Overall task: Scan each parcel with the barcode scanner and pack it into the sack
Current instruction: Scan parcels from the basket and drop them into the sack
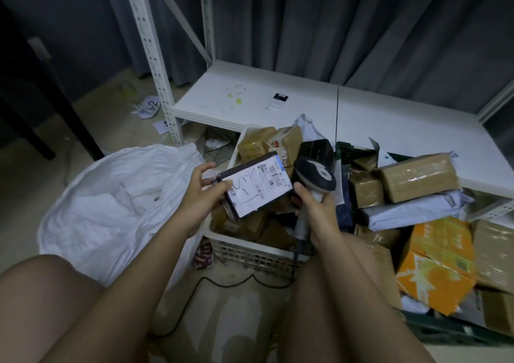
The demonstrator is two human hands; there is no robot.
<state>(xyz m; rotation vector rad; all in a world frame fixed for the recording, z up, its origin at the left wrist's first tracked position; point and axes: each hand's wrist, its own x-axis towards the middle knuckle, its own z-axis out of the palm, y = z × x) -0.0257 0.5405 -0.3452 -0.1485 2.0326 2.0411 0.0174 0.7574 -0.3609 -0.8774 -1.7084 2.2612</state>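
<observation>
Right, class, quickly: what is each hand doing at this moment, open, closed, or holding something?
Left hand: grips the dark parcel by its left end, label facing up.
Right hand: grips the barcode scanner by its handle.

floor [116, 129]: pale tiles, pretty messy. The open white sack [111, 204] sits on it at left, the white slatted basket [250, 251] of parcels just right of the sack, and a black cable [222, 280] snakes across in front.
floor scraps: crumpled paper marked "2" [150, 107] and a small white slip [160, 126] by the rack post [151, 57].
low shelf [278, 101]: white boards with greenish smudges [236, 95]; one small white-and-black device [279, 100] lies on it, and taped brown boxes [414, 177] lean on its front edge.
</observation>
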